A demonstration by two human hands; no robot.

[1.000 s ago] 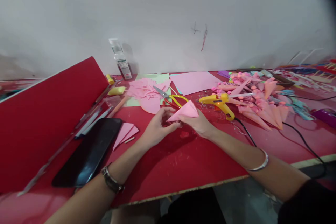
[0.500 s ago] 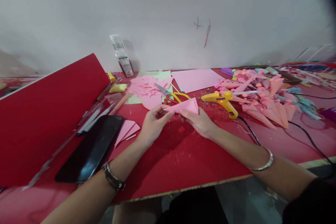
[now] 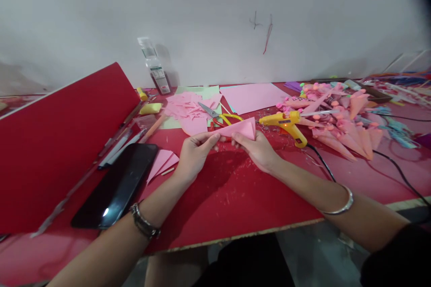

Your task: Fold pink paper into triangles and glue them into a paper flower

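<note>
Above the tabletop [image 3: 232, 206], a rolled pink paper [image 3: 245, 129] is stretching between both hands. The fingers of the left hand [image 3: 195, 154] are pinching its narrow end; those of the right hand [image 3: 261, 150] are gripping its wide end. From the paper, scissors [image 3: 209, 110] are lying near 10 o'clock, a yellow glue gun [image 3: 291, 120] at 3, a black phone [image 3: 116, 186] at 8.

Pink paper [image 3: 245, 129]: folded into narrow taper
Pose: slightly tilted, wide end right
Place: above red table [image 3: 235, 206], back from front edge
</note>
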